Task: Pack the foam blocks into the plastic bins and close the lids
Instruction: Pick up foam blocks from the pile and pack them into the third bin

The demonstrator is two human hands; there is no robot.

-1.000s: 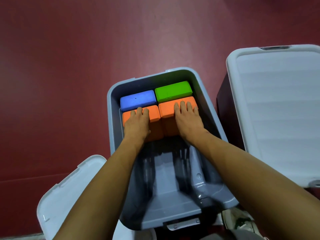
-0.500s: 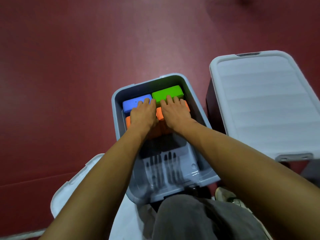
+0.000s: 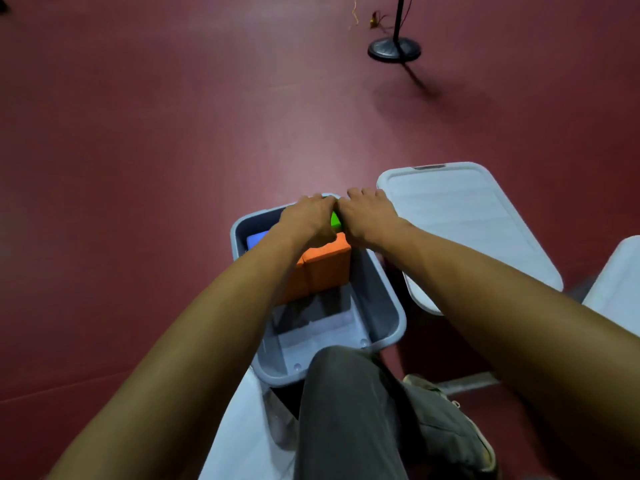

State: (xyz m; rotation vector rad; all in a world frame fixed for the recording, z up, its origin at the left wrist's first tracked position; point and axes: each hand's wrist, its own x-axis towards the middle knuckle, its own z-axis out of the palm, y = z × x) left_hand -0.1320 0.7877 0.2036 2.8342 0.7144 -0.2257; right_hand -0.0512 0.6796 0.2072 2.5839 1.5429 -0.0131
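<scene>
An open grey plastic bin [image 3: 390, 308] stands on the floor in front of me. Two orange foam blocks [image 3: 327, 268] stand side by side in its far half. Behind them a sliver of a green block [image 3: 335, 220] and part of a blue block [image 3: 257, 239] show. My left hand [image 3: 308, 220] and my right hand [image 3: 367, 216] lie close together on top of the blocks at the bin's far wall. Their fingers bend down over the far side, and neither hand holds a block. The near half of the bin floor is bare.
A second bin with its grey lid [image 3: 460, 230] shut stands right of the open bin. Another pale lid [image 3: 620, 282] shows at the far right, and a loose lid [image 3: 239, 438] lies at the bottom left. My grey trouser leg [image 3: 346, 410] overlaps the bin's near rim. A black stand base [image 3: 394, 50] sits far back.
Both hands have slid from the orange blocks toward the far wall, over the blue and green blocks. The view has pulled back and tilted up, showing more floor.
</scene>
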